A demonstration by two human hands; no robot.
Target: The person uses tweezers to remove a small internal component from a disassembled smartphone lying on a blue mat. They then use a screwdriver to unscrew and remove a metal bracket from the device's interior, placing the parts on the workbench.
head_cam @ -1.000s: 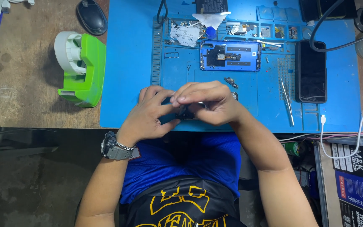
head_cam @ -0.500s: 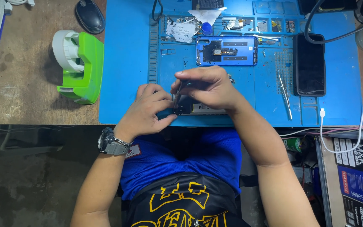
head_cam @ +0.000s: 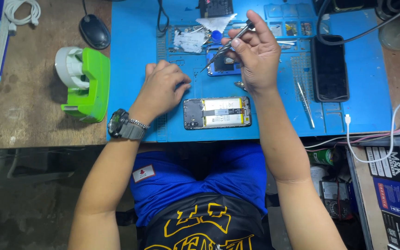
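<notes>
An opened phone, its back off and a yellow-edged battery showing, lies flat near the front edge of the blue work mat. My left hand rests on the mat just left of it, fingers curled and holding nothing that I can see. My right hand is raised farther back, gripping a thin metal tool whose tip points down-left. Under that hand lies a blue phone part, partly hidden.
A black phone lies face up at the mat's right, with tweezers beside it. A green tape dispenser and a black mouse sit on the wooden bench at left. Cables and small parts trays line the back; a white cable hangs at right.
Both hands were together on the opened phone at the mat's front. Now the phone lies uncovered, the right hand has lifted back with the tool, and the left has drawn aside.
</notes>
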